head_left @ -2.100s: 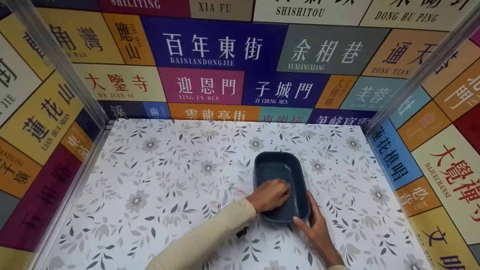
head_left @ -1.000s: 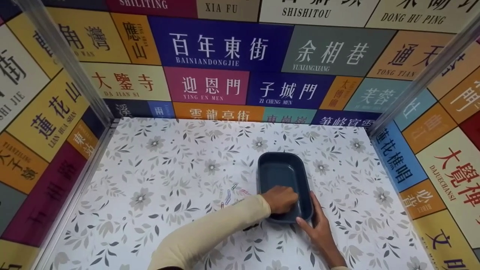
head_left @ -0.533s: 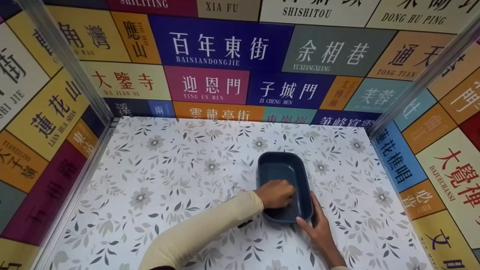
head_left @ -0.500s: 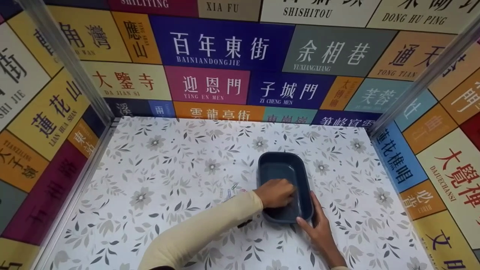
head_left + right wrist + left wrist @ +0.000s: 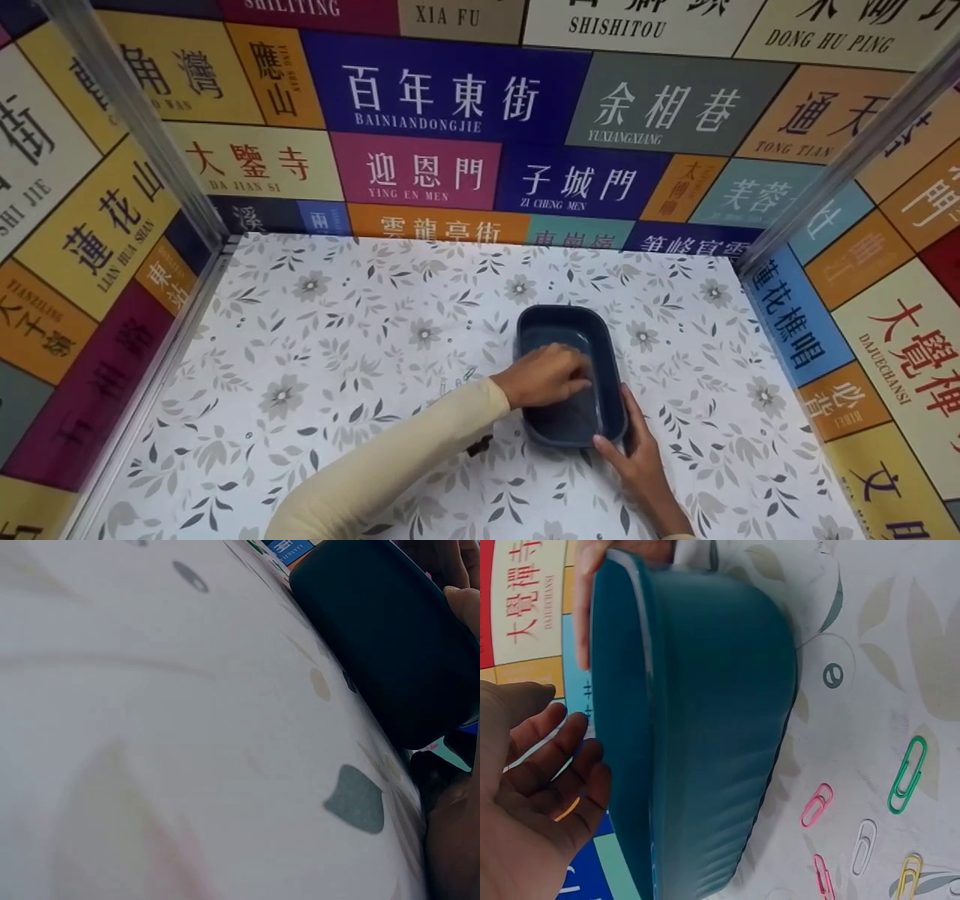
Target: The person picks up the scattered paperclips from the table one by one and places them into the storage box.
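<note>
Cream cloth makes up the near sleeve (image 5: 390, 454), which slants up from the bottom of the head view to the left hand (image 5: 544, 375). A small dark thing (image 5: 478, 448) pokes out by that sleeve. On the other side, the right hand (image 5: 634, 442) grips the near right corner of a dark blue box (image 5: 609, 367), its thumb at the near rim and its fingers along the outside. The box sits on the table (image 5: 337, 337) with its long sides running away from the person. The left hand reaches over the box's left edge and hangs above the hollow part, fingers loosely bent, with nothing showing in its grasp. So the left arm blocks the left edge and the right hand blocks the near right corner, but bare table lies past the far edge. Wide flowery room spreads to the left, and a thinner strip lies to the right. Paper clips lie left of the box, partly hidden by the sleeve; the left wrist view shows a green clip (image 5: 908, 775), a white clip (image 5: 864, 847), a yellow clip (image 5: 909, 877) and two pink clips (image 5: 817, 805), all apart. Far back, the table ends at a bright back wall (image 5: 450, 90) with big writing. Side walls (image 5: 75, 225) close it in.
</note>
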Demonstrator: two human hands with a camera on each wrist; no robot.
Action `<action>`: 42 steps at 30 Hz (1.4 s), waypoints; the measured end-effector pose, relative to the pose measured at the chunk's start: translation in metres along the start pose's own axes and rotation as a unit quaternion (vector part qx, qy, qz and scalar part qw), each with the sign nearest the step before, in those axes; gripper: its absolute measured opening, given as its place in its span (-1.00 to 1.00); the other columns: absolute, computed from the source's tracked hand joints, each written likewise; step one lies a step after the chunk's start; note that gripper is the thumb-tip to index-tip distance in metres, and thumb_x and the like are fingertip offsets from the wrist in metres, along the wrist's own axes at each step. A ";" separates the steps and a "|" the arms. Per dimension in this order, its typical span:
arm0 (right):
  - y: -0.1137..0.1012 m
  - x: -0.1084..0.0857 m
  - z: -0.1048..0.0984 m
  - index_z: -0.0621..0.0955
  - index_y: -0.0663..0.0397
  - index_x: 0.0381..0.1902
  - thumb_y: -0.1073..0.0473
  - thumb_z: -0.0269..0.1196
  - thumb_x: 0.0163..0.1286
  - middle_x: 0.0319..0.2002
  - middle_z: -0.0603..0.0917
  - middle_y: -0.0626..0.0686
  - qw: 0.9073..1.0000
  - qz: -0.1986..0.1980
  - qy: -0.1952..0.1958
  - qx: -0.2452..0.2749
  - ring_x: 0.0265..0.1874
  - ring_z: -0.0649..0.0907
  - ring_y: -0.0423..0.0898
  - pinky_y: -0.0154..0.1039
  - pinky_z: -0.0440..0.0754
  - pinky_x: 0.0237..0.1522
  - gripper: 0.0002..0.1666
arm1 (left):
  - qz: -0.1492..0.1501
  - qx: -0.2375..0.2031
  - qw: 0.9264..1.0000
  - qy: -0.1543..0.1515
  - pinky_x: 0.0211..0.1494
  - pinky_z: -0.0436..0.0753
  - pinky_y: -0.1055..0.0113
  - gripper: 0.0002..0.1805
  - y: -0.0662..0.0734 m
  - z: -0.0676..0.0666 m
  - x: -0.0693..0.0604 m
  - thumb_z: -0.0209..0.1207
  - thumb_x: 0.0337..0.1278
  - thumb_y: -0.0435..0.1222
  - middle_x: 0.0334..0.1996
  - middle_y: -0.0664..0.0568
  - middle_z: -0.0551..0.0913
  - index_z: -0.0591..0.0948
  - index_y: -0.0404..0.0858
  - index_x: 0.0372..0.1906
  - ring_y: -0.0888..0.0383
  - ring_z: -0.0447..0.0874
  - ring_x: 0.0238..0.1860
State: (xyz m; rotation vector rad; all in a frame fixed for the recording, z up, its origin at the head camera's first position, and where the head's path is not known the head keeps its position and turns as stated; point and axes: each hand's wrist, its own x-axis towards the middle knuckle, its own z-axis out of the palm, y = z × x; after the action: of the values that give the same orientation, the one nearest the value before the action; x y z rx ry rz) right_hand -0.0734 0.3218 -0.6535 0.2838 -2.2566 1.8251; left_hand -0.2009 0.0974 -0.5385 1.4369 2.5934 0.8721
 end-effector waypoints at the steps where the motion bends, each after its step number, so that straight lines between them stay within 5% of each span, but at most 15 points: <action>1: 0.000 0.000 0.000 0.11 0.23 0.78 0.55 0.40 0.38 0.72 0.11 0.42 1.000 -0.001 0.000 -0.002 0.63 0.27 -0.39 -0.52 0.19 0.55 0.14 | -0.001 -0.006 1.000 0.005 0.10 0.68 0.44 -0.83 0.000 -0.001 -0.001 0.34 0.56 -0.24 -0.08 0.08 0.86 0.84 -0.20 0.03 0.20 0.80 -0.03; 16: 0.000 0.000 -0.002 0.08 0.30 0.77 0.55 0.38 0.40 0.72 0.05 0.47 1.000 -0.008 -0.006 -0.003 0.65 0.22 -0.39 -0.52 0.15 0.56 0.12 | -0.020 -0.061 0.997 0.038 0.08 0.61 0.45 -0.84 -0.002 -0.003 -0.019 0.36 0.56 -0.21 -0.11 0.08 0.84 0.84 -0.20 -0.02 0.19 0.75 -0.05; 30: -0.002 -0.001 -0.001 0.11 0.27 0.77 0.52 0.41 0.40 0.74 0.11 0.37 1.000 0.012 -0.001 -0.011 0.65 0.23 -0.37 -0.52 0.15 0.56 0.12 | -0.044 -0.099 0.989 0.099 0.11 0.64 0.43 -0.83 -0.001 -0.022 -0.044 0.36 0.57 -0.23 -0.09 0.01 0.80 0.81 -0.24 0.02 0.14 0.72 -0.04; 42: -0.001 0.000 0.001 0.11 0.28 0.77 0.54 0.40 0.39 0.72 0.09 0.43 1.000 0.005 0.001 -0.013 0.64 0.21 -0.44 -0.54 0.15 0.56 0.12 | -0.068 -0.150 0.968 0.190 -0.04 0.76 0.09 -0.89 -0.022 -0.020 -0.078 0.34 0.56 -0.33 -0.10 -0.05 0.79 0.78 -0.25 0.02 0.09 0.75 -0.10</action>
State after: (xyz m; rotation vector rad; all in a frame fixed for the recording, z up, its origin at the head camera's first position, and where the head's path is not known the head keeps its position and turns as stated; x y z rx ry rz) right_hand -0.0735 0.3210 -0.6525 0.2656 -2.2823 1.7992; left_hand -0.1797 0.0176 -0.5500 1.0842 2.6080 1.5718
